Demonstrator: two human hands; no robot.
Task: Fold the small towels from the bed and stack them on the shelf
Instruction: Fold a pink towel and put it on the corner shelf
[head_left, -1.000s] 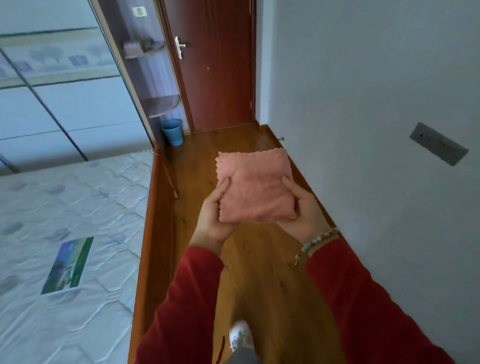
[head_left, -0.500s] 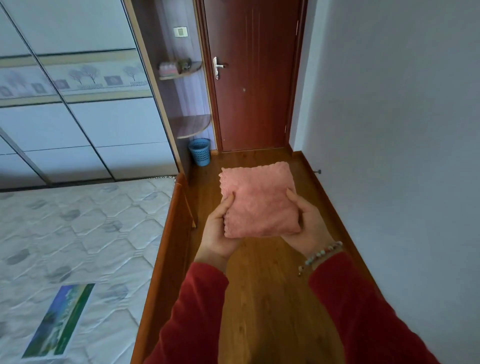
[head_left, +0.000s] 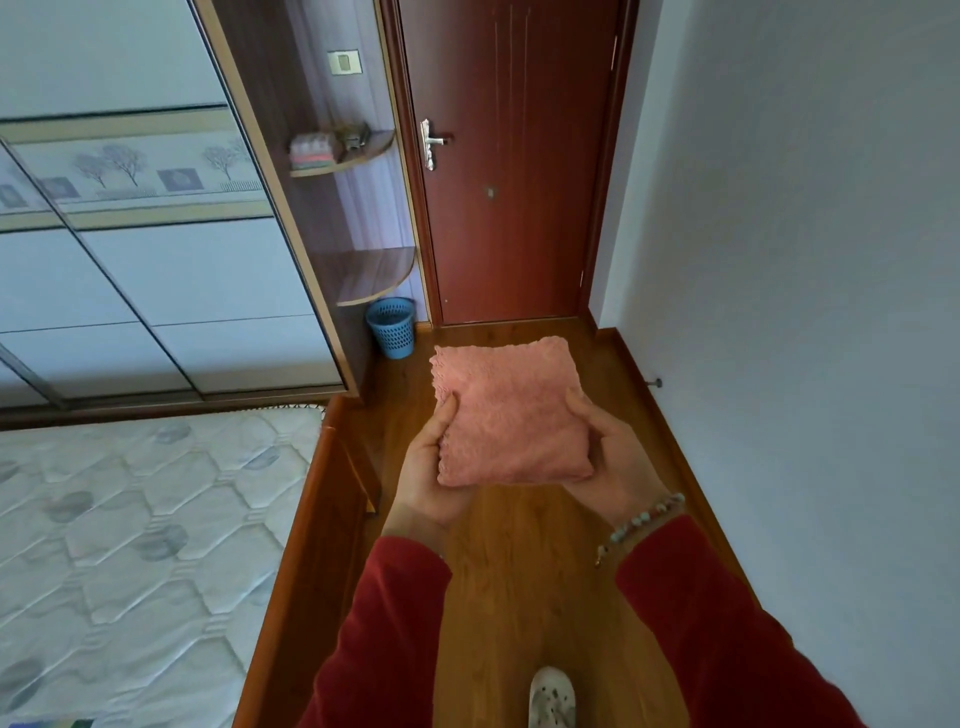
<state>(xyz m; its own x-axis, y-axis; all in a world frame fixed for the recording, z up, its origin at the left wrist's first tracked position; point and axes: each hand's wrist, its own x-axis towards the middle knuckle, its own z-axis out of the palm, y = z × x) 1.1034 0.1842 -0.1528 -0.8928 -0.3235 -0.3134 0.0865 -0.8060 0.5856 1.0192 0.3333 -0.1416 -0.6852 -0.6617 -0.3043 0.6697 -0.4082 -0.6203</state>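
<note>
In front of my chest, above the shiny wooden floor, I held the fluffy pink folded towel. My left hand and right hand each pinched a side, thumbs on top. It looked soft, light and floppy, so I thought holding both sides was best. The curved wooden shelf already had a small stack of folded towels.

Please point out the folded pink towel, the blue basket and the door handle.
folded pink fluffy towel (head_left: 511, 410): head view, middle of its top face.
blue plastic slotted basket (head_left: 391, 328): head view, its front wall.
silver metal door handle (head_left: 432, 141): head view, the lever.
</note>
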